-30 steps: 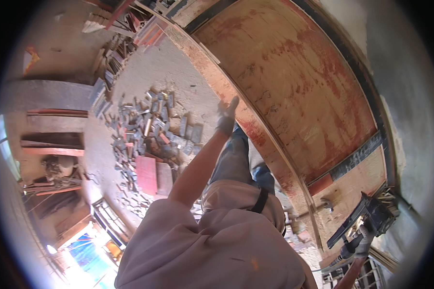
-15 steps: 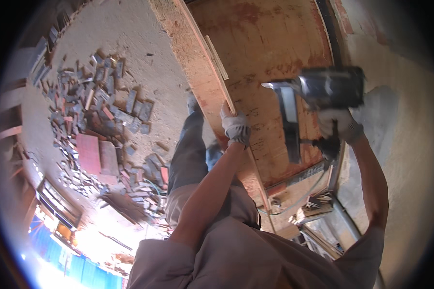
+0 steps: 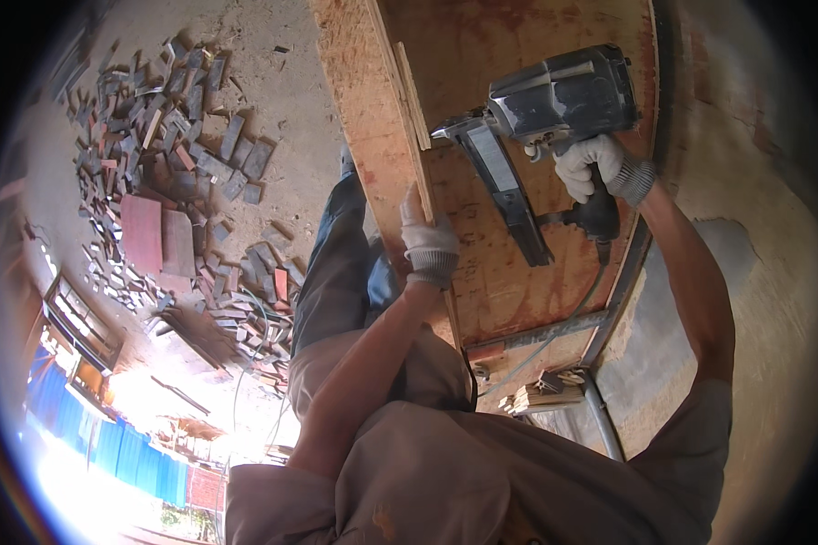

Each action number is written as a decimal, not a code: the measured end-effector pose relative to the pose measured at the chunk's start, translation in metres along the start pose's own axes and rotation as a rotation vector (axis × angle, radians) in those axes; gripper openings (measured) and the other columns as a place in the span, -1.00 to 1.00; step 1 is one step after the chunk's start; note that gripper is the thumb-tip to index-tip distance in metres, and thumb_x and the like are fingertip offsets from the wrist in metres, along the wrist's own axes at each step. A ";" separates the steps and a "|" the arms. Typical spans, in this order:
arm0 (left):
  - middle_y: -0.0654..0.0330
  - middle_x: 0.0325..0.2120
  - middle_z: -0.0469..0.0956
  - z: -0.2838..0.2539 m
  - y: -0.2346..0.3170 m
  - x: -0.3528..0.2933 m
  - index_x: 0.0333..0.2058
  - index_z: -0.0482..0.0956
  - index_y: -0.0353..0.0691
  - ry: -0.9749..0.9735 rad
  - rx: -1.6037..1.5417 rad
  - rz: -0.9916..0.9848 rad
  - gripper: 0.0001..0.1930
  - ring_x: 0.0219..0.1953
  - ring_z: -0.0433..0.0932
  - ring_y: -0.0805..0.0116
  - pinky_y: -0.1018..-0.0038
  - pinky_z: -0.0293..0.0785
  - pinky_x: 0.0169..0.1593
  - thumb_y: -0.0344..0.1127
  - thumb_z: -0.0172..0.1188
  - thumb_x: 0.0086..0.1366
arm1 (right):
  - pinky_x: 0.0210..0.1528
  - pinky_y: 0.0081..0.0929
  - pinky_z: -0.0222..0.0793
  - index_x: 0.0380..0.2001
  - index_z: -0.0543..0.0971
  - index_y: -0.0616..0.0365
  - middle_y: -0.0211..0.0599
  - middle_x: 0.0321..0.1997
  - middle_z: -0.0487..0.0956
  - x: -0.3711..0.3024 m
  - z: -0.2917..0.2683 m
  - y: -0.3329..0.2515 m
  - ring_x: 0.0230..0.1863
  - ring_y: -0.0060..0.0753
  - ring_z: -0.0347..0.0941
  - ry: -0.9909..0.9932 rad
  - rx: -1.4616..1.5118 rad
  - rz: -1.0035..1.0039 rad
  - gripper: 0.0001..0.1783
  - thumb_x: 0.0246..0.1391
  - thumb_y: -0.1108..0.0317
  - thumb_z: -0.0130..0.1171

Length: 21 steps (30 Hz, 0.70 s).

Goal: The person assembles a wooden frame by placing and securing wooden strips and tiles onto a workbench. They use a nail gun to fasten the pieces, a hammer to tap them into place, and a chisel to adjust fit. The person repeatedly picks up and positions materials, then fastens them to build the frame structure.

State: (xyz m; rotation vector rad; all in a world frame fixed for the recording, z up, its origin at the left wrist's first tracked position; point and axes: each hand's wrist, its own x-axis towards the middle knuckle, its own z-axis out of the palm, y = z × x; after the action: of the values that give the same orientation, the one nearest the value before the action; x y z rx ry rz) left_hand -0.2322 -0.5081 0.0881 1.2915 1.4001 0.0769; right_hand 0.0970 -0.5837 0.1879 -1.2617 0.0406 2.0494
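My right hand (image 3: 600,168), in a pale work glove, is closed round the handle of a black nail gun (image 3: 563,95). The gun's nose points left and meets, or nearly meets, a short thin wood strip (image 3: 412,95) along the board's edge. Its slanted magazine hangs down toward me. My left hand (image 3: 429,241), also gloved, grips the edge of a long wooden board (image 3: 364,118) below that strip; some of its fingers are hidden. To the board's right lies a wide, red-stained plywood panel (image 3: 518,236).
An air hose (image 3: 554,336) runs from the gun's handle back toward me. Many wood offcuts (image 3: 191,163) litter the floor at left, with a reddish panel (image 3: 142,234) among them. Stacked wood strips (image 3: 541,392) lie near a grey pipe (image 3: 604,418). A plastered wall (image 3: 736,300) stands at right.
My right hand has brought the nail gun left and upward in the picture, its nose now at the thin strip. My left hand stays on the board. The whole view has shifted slightly.
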 end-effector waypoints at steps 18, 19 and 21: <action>-0.22 0.26 0.42 0.013 -0.002 0.009 0.41 0.30 -0.30 -0.047 0.068 -0.049 -0.30 0.28 0.47 -0.26 0.10 0.42 0.34 -0.38 0.21 0.29 | -0.53 -0.39 0.39 -0.62 0.39 0.12 -0.40 -0.64 0.38 -0.017 0.015 -0.037 -0.66 -0.48 0.37 0.063 -0.433 -0.157 -0.65 0.31 0.41 0.06; -0.20 0.29 0.40 0.010 0.002 0.007 0.42 0.29 -0.28 -0.066 0.106 -0.054 -0.29 0.30 0.45 -0.24 0.11 0.41 0.35 -0.37 0.22 0.29 | -0.52 -0.40 0.40 -0.62 0.40 0.13 -0.40 -0.63 0.39 -0.017 0.020 -0.035 -0.65 -0.48 0.38 0.051 -0.493 -0.178 -0.63 0.34 0.41 0.05; -0.17 0.35 0.34 0.004 0.013 0.006 0.44 0.25 -0.25 -0.099 0.182 -0.048 -0.24 0.35 0.41 -0.18 0.15 0.38 0.39 -0.33 0.26 0.27 | -0.46 -0.39 0.36 -0.67 0.35 0.07 -0.34 -0.66 0.38 -0.024 0.035 -0.020 -0.63 -0.40 0.36 0.213 -0.346 -0.110 -0.63 0.26 0.35 0.06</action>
State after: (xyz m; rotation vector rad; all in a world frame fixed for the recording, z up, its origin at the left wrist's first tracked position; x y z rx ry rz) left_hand -0.2193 -0.5013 0.0917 1.3911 1.3765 -0.1478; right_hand 0.0882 -0.5694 0.2315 -1.6517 -0.2904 1.8731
